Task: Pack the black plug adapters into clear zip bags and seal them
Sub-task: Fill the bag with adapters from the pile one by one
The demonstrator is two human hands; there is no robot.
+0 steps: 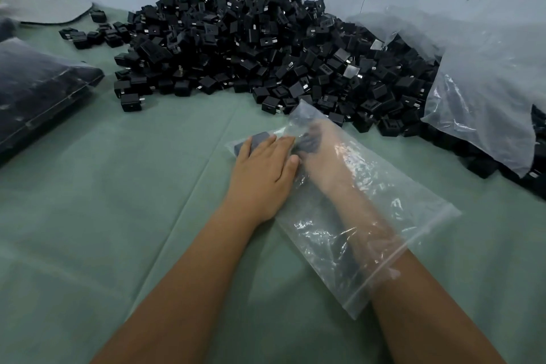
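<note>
A clear zip bag (381, 233) lies on the green cloth with its open mouth toward me. My right hand (319, 154) is deep inside it, forearm in the mouth, fingers curled round black plug adapters (308, 143) at the far end. My left hand (267, 168) lies flat on the bag's outer far-left corner, pressing on an adapter (255, 140) inside. A big heap of loose black adapters (251, 47) fills the back of the table.
A filled, sealed bag of adapters (38, 91) lies at the left edge. A large crumpled plastic sack (484, 89) spills adapters at the right. A few stray adapters (88, 35) and a grey flat piece (53, 9) sit at the far left. Wall behind.
</note>
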